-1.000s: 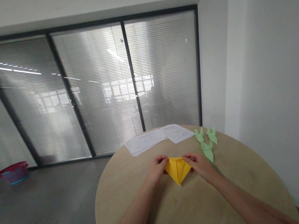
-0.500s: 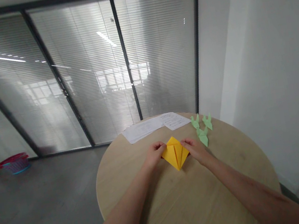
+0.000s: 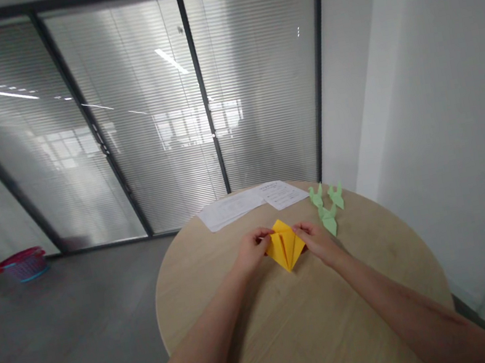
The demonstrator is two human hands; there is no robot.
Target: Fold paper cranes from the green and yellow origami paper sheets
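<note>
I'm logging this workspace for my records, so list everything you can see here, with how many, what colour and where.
Folded paper: one, yellow, between the two hands
Paper figures: three, light green, on the table beyond the right hand
Sheets: at least two, white with print, near the table's far edge
Round table: one, light wood, under the hands
Basket: one, red and blue, on the floor at far left
Floor: one, grey, left of the table
Glass partition with blinds: one, dark-framed, behind the table
Wall: one, pale, at right
Forearms: two, bare, over the table
Left hand: one, bare, at the yellow paper's left side
Right hand: one, bare, at its right side
</note>
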